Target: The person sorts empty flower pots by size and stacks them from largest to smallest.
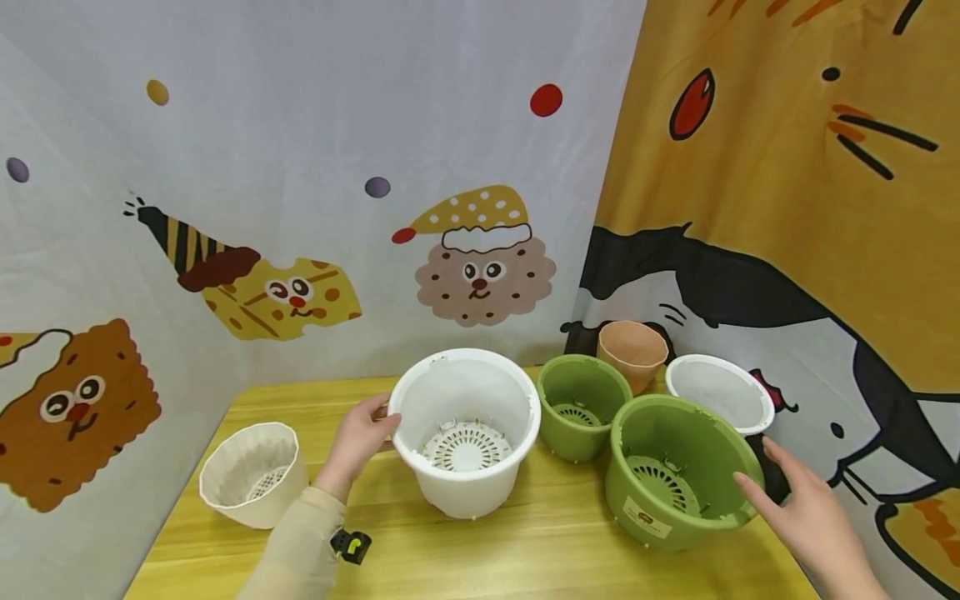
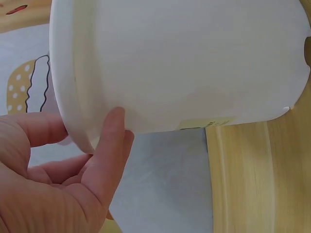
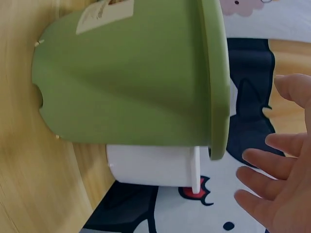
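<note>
A large white plastic flowerpot (image 1: 468,492) with a slotted bottom stands mid-table. My left hand (image 1: 358,442) pinches its left rim, thumb over the edge and fingers under the lip, as the left wrist view shows from the side. My right hand (image 1: 810,508) is beside the right rim of a large green flowerpot (image 1: 637,500), which carries a paper label. In the right wrist view the fingers (image 3: 265,162) are spread and apart from the green rim, with nothing in them.
Behind the green pot stand a smaller green pot (image 1: 573,442), a terracotta-coloured pot (image 1: 633,350) and a white pot (image 1: 720,392). A cream fluted pot (image 1: 292,492) sits at the left of the wooden table (image 1: 525,550). Printed cloth (image 1: 300,150) hangs behind.
</note>
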`<control>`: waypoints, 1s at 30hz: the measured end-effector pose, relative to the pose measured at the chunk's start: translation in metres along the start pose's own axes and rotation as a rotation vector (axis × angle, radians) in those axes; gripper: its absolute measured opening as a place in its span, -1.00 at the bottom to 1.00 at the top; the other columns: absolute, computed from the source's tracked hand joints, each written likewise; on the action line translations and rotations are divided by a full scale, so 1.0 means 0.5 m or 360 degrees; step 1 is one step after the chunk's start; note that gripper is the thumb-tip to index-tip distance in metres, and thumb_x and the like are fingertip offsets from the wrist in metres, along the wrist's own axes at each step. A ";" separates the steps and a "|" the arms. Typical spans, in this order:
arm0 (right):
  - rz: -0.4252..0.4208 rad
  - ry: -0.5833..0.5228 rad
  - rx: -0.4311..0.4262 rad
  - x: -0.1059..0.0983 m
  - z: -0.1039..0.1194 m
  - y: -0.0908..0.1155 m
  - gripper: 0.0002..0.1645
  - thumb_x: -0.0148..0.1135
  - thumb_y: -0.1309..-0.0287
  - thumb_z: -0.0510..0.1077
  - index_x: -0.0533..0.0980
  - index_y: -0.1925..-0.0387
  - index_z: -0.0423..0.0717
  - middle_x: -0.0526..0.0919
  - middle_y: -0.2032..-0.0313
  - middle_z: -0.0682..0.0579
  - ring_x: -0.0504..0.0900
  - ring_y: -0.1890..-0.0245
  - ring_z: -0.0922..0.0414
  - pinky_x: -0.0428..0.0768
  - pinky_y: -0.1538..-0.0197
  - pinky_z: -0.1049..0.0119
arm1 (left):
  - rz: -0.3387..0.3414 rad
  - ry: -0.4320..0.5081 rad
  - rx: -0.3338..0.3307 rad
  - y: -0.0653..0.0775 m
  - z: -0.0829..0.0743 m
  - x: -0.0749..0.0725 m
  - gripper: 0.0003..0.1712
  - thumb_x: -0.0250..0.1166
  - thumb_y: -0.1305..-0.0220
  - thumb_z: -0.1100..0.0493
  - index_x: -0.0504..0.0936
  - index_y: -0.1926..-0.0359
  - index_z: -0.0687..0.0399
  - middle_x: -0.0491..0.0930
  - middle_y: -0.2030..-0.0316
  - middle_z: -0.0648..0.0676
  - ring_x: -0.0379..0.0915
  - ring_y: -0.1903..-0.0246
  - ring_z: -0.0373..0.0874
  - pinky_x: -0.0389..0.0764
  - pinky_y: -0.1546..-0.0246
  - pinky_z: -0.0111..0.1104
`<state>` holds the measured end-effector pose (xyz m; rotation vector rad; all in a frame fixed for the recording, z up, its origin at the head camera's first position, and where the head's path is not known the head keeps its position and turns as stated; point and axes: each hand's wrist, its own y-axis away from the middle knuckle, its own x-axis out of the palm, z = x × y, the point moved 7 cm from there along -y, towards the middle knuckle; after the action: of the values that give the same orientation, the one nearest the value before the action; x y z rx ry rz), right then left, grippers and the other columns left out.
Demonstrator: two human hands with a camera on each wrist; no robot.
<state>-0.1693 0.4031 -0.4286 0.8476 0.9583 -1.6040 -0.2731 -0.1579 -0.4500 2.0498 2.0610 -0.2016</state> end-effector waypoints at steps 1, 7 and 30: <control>0.0032 -0.0019 0.0023 0.000 -0.007 -0.004 0.00 0.20 -0.34 0.17 0.09 -0.36 -0.58 0.28 -0.16 -0.66 0.28 -0.08 -0.58 0.34 0.04 -0.55 | -0.0002 0.0015 -0.0014 -0.001 0.001 -0.001 -0.52 0.16 -0.37 0.41 0.40 -0.28 0.47 0.50 -0.02 0.49 0.53 0.06 0.30 0.78 0.27 -0.17; 0.0250 -0.0108 0.0176 0.006 -0.043 -0.020 0.08 0.06 -0.40 0.24 -0.06 -0.38 -0.63 0.20 -0.18 -0.71 0.28 -0.10 -0.61 0.46 0.01 -0.47 | -0.0011 0.0028 -0.0054 -0.003 0.003 -0.003 -0.50 0.20 -0.35 0.42 0.41 -0.28 0.45 0.51 -0.03 0.47 0.59 0.16 0.11 0.79 0.31 -0.19; 0.0503 -0.0356 0.0314 0.038 -0.108 -0.033 -0.03 -0.06 -0.48 0.21 0.08 -0.28 -0.71 0.46 -0.05 -0.58 0.64 0.10 -0.28 0.76 0.22 0.11 | -0.0059 0.0161 -0.0156 -0.009 0.017 -0.008 -0.49 0.23 -0.31 0.45 0.44 -0.28 0.39 0.47 0.12 0.30 0.53 0.40 -0.13 0.78 0.41 -0.28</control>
<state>-0.1863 0.4460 -0.4660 0.8831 0.4865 -1.4941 -0.2773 -0.1640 -0.4573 2.0036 2.1236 -0.0030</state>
